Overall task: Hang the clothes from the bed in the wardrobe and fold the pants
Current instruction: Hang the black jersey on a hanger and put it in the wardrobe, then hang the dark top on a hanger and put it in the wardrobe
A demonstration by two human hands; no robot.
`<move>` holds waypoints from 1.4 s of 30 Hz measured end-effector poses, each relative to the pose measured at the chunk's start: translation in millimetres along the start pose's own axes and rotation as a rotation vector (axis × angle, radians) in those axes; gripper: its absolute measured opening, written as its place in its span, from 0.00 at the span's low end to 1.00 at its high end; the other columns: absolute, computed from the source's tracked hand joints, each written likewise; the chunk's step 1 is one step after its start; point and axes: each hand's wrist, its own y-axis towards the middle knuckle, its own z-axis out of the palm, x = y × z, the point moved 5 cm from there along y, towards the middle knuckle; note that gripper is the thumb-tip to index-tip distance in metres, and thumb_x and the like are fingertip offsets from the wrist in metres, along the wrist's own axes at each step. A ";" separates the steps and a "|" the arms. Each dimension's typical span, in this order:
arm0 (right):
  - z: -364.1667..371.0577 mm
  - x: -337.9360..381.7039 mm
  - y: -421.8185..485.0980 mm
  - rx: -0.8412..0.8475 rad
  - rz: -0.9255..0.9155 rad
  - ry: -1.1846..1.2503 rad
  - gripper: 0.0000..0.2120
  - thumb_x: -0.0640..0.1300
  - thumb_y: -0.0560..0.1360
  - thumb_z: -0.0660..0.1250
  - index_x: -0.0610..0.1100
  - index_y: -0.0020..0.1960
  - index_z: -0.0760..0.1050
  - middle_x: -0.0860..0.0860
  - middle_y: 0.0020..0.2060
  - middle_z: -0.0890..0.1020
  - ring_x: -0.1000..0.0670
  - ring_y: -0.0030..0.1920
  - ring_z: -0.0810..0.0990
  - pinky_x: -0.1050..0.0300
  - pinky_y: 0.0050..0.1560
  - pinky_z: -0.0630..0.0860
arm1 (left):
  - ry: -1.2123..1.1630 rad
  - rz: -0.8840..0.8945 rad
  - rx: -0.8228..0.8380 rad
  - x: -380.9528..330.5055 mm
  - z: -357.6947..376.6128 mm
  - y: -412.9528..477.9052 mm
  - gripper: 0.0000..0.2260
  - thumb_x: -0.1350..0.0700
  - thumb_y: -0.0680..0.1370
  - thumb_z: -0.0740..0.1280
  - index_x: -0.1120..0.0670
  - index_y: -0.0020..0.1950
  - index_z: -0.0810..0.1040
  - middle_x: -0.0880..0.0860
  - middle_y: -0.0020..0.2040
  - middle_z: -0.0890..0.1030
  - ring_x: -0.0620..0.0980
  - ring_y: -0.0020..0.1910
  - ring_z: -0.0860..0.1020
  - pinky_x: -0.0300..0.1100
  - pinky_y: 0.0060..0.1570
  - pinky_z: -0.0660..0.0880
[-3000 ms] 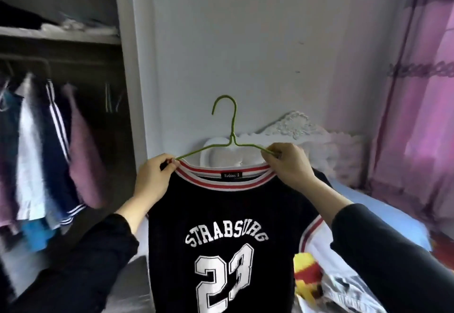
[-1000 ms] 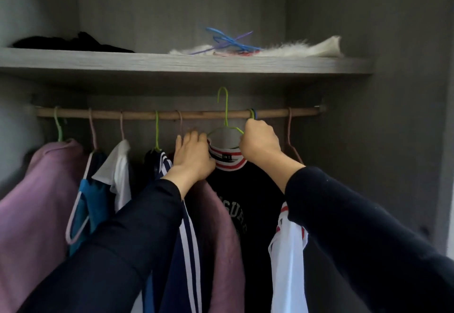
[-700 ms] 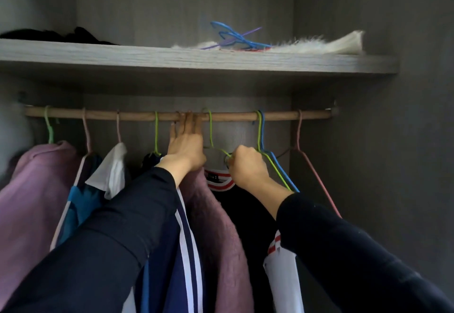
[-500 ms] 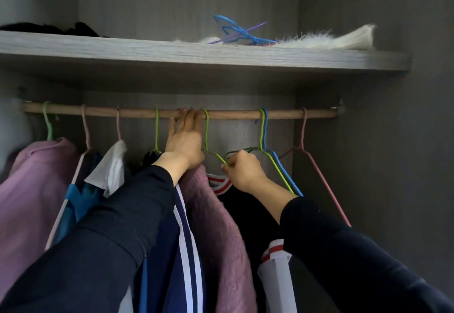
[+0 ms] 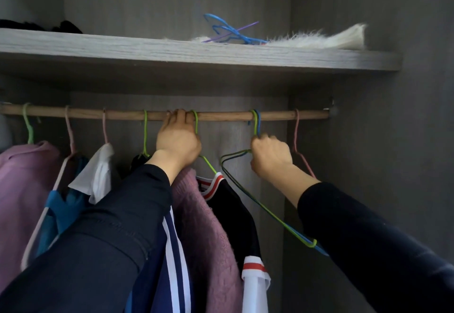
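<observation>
The black jersey (image 5: 235,204) with a red-and-white collar hangs on a green hanger (image 5: 195,126) hooked over the wooden rail (image 5: 221,115). My left hand (image 5: 178,141) reaches up beside that hook, its fingertips resting on the rail, holding nothing. My right hand (image 5: 270,156) is to the right, closed around the necks of two empty hangers, one green and one blue (image 5: 270,217), which hang together on the rail. The bed and the pants are out of view.
Several garments hang left of the jersey: a pink fuzzy top (image 5: 208,234), a navy striped jacket (image 5: 172,263), white, blue and pink pieces. An empty pink hanger (image 5: 297,138) hangs at the rail's right end. The shelf (image 5: 172,52) above holds loose hangers (image 5: 228,33) and white fur.
The jersey went from in front of the bed onto the wardrobe rail. My right hand let go of its hanger and moved right onto the empty green and blue hangers.
</observation>
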 end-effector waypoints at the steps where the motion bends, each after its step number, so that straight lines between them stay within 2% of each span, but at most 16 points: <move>1: 2.9 -0.2 -0.9 0.006 -0.007 -0.023 0.16 0.39 0.75 0.66 0.38 0.61 0.73 0.43 0.55 0.76 0.42 0.56 0.76 0.50 0.44 0.74 | 0.000 -0.001 -0.009 -0.9 0.7 -0.5 0.24 0.58 0.77 0.61 0.64 0.72 0.63 0.64 0.66 0.69 0.64 0.68 0.65 0.51 0.74 0.51; 6: 3.3 0.2 4.3 0.044 -0.009 0.007 0.08 0.41 0.74 0.65 0.40 0.53 0.75 0.43 0.50 0.79 0.41 0.51 0.79 0.52 0.39 0.69 | -0.010 -0.031 -0.019 -1.3 2.5 -1.5 0.22 0.54 0.80 0.58 0.64 0.72 0.64 0.64 0.66 0.69 0.65 0.67 0.67 0.53 0.72 0.56; 8: 0.2 -0.1 7.0 0.064 0.013 0.054 0.04 0.41 0.74 0.64 0.43 0.47 0.71 0.44 0.46 0.79 0.41 0.48 0.80 0.53 0.39 0.69 | -0.012 -0.042 -0.007 -0.8 2.6 -0.7 0.23 0.51 0.81 0.58 0.63 0.71 0.64 0.64 0.65 0.69 0.64 0.67 0.67 0.53 0.71 0.56; 13: -4.8 3.5 15.6 -0.030 0.015 0.204 0.06 0.40 0.74 0.63 0.43 0.45 0.65 0.46 0.39 0.74 0.39 0.44 0.79 0.52 0.38 0.67 | 0.022 -0.032 0.043 -0.4 4.2 0.2 0.28 0.48 0.78 0.62 0.63 0.72 0.61 0.63 0.67 0.67 0.64 0.70 0.64 0.52 0.73 0.54; 16: -0.1 10.5 17.9 0.001 0.013 0.357 0.03 0.42 0.76 0.61 0.43 0.46 0.68 0.46 0.39 0.75 0.39 0.44 0.79 0.52 0.38 0.68 | 0.030 -0.046 0.073 -1.2 6.0 1.7 0.30 0.47 0.78 0.64 0.62 0.73 0.60 0.62 0.68 0.66 0.63 0.71 0.62 0.51 0.74 0.53; 18: 5.8 16.0 16.1 0.018 0.023 0.417 0.05 0.44 0.77 0.60 0.43 0.49 0.72 0.43 0.45 0.79 0.39 0.46 0.78 0.53 0.39 0.69 | 0.038 -0.052 0.080 -1.4 7.6 2.6 0.31 0.46 0.77 0.64 0.62 0.73 0.59 0.62 0.69 0.65 0.63 0.72 0.62 0.51 0.73 0.54; 20: 7.2 16.8 10.3 -0.002 0.061 0.475 0.10 0.48 0.79 0.59 0.43 0.49 0.75 0.43 0.45 0.81 0.39 0.46 0.78 0.54 0.39 0.68 | 0.042 -0.053 0.086 -1.4 9.9 1.9 0.33 0.45 0.77 0.64 0.62 0.74 0.58 0.62 0.70 0.64 0.62 0.72 0.61 0.51 0.74 0.54; 24: -0.3 10.4 -9.4 -0.052 0.116 0.633 0.14 0.52 0.79 0.59 0.46 0.40 0.76 0.48 0.35 0.76 0.42 0.39 0.76 0.55 0.36 0.67 | 0.018 -0.074 0.099 -3.2 10.2 1.8 0.35 0.44 0.77 0.63 0.62 0.76 0.54 0.62 0.73 0.61 0.61 0.74 0.57 0.52 0.74 0.51; 27: -5.1 -0.6 -31.4 -0.048 0.171 0.775 0.15 0.50 0.78 0.62 0.43 0.37 0.76 0.49 0.30 0.75 0.44 0.36 0.75 0.55 0.33 0.68 | -0.140 -0.165 0.118 -7.8 10.0 -7.2 0.35 0.45 0.78 0.60 0.61 0.78 0.51 0.60 0.76 0.58 0.60 0.76 0.52 0.52 0.75 0.47; 29: -8.7 -9.0 -51.4 -0.020 0.202 0.824 0.14 0.47 0.77 0.64 0.39 0.38 0.77 0.50 0.26 0.73 0.47 0.32 0.72 0.57 0.30 0.67 | -0.227 -0.190 0.091 -19.0 10.2 -24.7 0.34 0.48 0.77 0.61 0.62 0.77 0.52 0.61 0.75 0.60 0.60 0.75 0.58 0.53 0.75 0.48; 30: -11.1 -13.6 -63.1 -0.002 0.211 0.830 0.13 0.46 0.76 0.65 0.38 0.38 0.77 0.51 0.25 0.72 0.49 0.31 0.70 0.62 0.28 0.65 | -0.252 -0.186 0.082 -28.2 10.7 -36.2 0.33 0.49 0.77 0.61 0.62 0.77 0.53 0.62 0.74 0.62 0.61 0.73 0.61 0.54 0.75 0.49; 32: -18.3 -24.2 -89.1 0.030 0.238 0.823 0.12 0.46 0.75 0.66 0.38 0.38 0.78 0.52 0.25 0.71 0.51 0.30 0.69 0.67 0.25 0.63 | -0.303 -0.161 0.090 -50.2 11.5 -59.9 0.30 0.52 0.78 0.61 0.63 0.76 0.56 0.62 0.74 0.62 0.61 0.72 0.63 0.54 0.75 0.49; 34: -29.6 -37.7 -117.7 0.050 0.267 0.788 0.16 0.49 0.75 0.67 0.41 0.34 0.73 0.52 0.25 0.69 0.51 0.30 0.67 0.63 0.27 0.63 | -0.342 -0.139 0.121 -74.1 9.2 -82.6 0.29 0.53 0.79 0.60 0.62 0.76 0.56 0.61 0.75 0.61 0.60 0.73 0.61 0.54 0.75 0.48; 36: -44.2 -52.9 -146.7 0.072 0.271 0.739 0.20 0.51 0.77 0.65 0.41 0.32 0.69 0.51 0.24 0.69 0.49 0.31 0.69 0.54 0.31 0.64 | -0.369 -0.115 0.128 -98.0 3.0 -102.5 0.28 0.54 0.79 0.61 0.62 0.76 0.58 0.61 0.75 0.61 0.60 0.74 0.60 0.54 0.74 0.49; 38: -58.7 -73.0 -178.7 0.106 0.301 0.730 0.19 0.51 0.78 0.63 0.39 0.34 0.72 0.51 0.23 0.70 0.48 0.29 0.72 0.58 0.29 0.66 | -0.403 -0.074 0.127 -124.8 -7.2 -122.2 0.26 0.56 0.78 0.62 0.63 0.74 0.61 0.63 0.73 0.63 0.61 0.72 0.62 0.54 0.73 0.53; 42: -92.0 -120.7 -254.7 0.195 0.394 0.768 0.17 0.50 0.78 0.63 0.43 0.34 0.74 0.53 0.19 0.72 0.53 0.18 0.74 0.67 0.20 0.68 | -0.483 -0.032 0.126 -188.1 -37.7 -161.7 0.23 0.58 0.78 0.62 0.64 0.71 0.66 0.64 0.70 0.68 0.63 0.70 0.65 0.54 0.70 0.58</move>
